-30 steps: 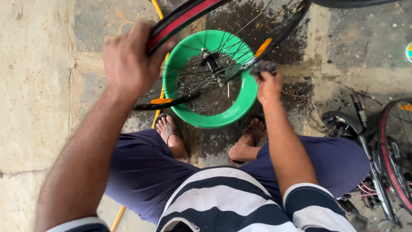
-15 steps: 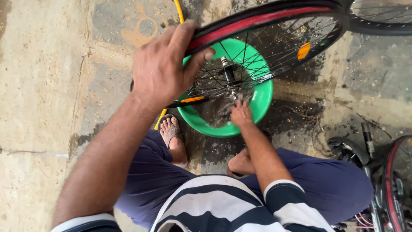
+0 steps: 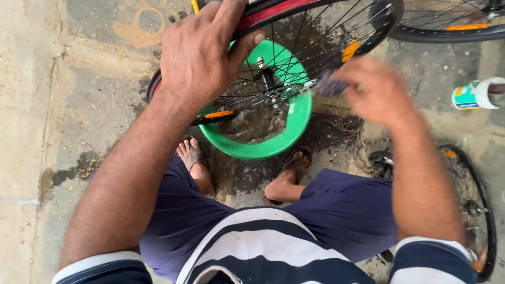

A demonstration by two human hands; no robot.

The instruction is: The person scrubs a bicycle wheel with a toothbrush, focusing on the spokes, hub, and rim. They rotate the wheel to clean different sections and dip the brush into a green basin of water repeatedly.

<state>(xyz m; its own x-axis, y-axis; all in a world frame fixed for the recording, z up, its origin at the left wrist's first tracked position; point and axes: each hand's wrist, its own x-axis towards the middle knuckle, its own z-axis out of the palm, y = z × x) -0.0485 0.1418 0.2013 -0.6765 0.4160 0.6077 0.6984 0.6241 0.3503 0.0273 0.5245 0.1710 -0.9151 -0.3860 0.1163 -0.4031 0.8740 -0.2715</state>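
Gripping the bike wheel [image 3: 294,47] firmly, the left hand [image 3: 202,52] holds it over the green tub [image 3: 294,134]; the blurry right hand [image 3: 371,89] seems closed on a small brush, and should scrub slowly.

The floor [image 3: 79,105] is rough, worn concrete in patchy grey and tan, scattered with small yellowish flecks and marked by a faded ring-shaped stain near the top left. A dark wet patch [image 3: 326,131] spreads across the middle of the ground, and a smaller damp stain [image 3: 68,171] sits off to the left. Another bicycle wheel [image 3: 447,29] lies along the top right edge, a further wheel [image 3: 473,205] stands at the right, and a small white-and-green can [image 3: 476,94] lies on its side between them, all under even, soft daylight.
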